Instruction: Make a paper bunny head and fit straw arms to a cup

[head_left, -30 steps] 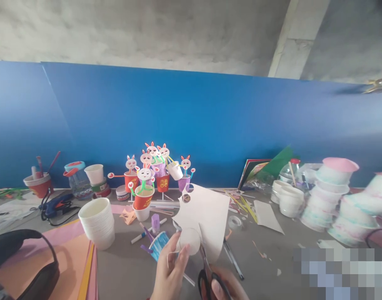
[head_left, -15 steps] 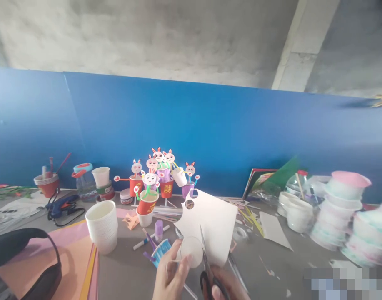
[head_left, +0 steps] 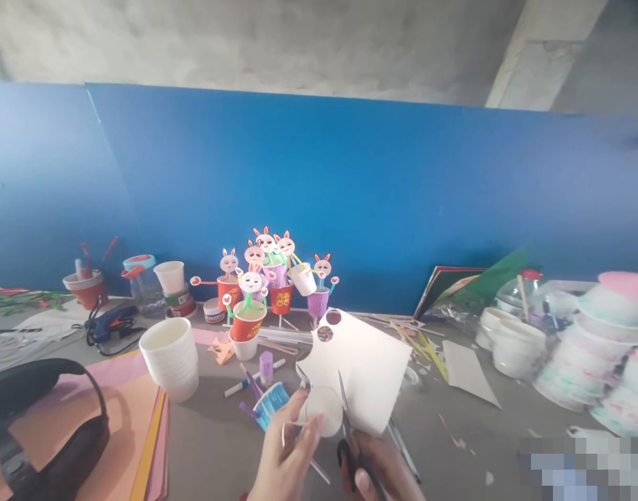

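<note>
Left hand point(head_left: 284, 445) pinched a round white paper disc point(head_left: 329, 409) between thumb and fingers, above the grey tabletop point(head_left: 449, 445) and well short of its far edge. Just right of it, metal scissors with black handles point(head_left: 348, 421) pointed toward that edge, gripped by the right hand point(head_left: 386, 463). Behind them showed a white paper sheet with round cut-outs point(head_left: 373, 369). Farther right, pastel-painted white cups point(head_left: 574, 365) stood stacked.
</note>
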`<action>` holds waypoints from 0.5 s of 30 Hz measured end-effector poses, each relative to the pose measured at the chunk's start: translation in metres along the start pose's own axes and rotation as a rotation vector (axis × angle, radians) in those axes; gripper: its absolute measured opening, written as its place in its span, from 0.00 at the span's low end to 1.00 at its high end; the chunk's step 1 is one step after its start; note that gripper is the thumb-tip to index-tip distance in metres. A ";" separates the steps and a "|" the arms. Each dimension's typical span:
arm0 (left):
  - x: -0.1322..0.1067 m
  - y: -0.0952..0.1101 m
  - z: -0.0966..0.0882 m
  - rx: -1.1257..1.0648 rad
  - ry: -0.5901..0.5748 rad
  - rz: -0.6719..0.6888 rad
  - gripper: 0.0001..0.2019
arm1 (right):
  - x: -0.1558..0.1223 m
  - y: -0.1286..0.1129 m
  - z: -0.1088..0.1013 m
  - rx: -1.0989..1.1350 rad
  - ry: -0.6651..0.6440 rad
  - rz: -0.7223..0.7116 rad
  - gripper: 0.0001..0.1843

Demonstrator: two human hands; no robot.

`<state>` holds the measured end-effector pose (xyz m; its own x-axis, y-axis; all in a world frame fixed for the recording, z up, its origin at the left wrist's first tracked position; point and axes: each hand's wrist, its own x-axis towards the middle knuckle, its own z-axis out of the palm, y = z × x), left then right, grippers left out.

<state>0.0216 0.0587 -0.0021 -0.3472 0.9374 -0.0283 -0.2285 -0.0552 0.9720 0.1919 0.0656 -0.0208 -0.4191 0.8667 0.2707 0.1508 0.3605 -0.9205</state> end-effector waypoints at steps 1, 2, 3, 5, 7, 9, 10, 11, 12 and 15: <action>0.000 -0.001 0.000 0.000 0.011 -0.006 0.28 | 0.000 0.002 0.000 0.009 0.005 -0.001 0.33; -0.001 -0.002 0.000 0.001 0.015 -0.006 0.30 | 0.000 0.003 0.000 0.019 0.014 0.009 0.32; -0.001 0.000 0.000 0.005 0.010 0.001 0.31 | -0.001 0.003 0.000 0.033 0.012 0.026 0.32; 0.000 0.006 0.000 0.032 -0.045 0.028 0.31 | -0.003 0.002 0.000 0.072 -0.003 0.047 0.33; 0.001 0.014 -0.002 0.074 -0.160 0.069 0.29 | -0.005 -0.001 -0.001 0.100 -0.023 0.073 0.32; 0.003 0.018 -0.005 0.103 -0.266 0.100 0.26 | -0.005 -0.003 -0.002 0.117 -0.029 0.102 0.31; 0.004 0.018 -0.006 0.113 -0.285 0.106 0.25 | -0.005 -0.003 -0.003 0.119 -0.029 0.101 0.31; 0.005 0.016 -0.008 0.125 -0.277 0.109 0.25 | -0.004 -0.003 -0.003 0.117 -0.028 0.087 0.31; 0.005 0.013 -0.010 0.138 -0.249 0.111 0.24 | -0.003 -0.003 -0.003 0.110 -0.029 0.065 0.32; 0.005 0.006 -0.012 0.157 -0.192 0.127 0.24 | -0.001 -0.008 -0.004 0.067 -0.038 0.030 0.33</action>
<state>0.0081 0.0589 0.0005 -0.1820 0.9751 0.1265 -0.0452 -0.1368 0.9896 0.1948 0.0636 -0.0129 -0.4494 0.8625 0.2325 0.1046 0.3093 -0.9452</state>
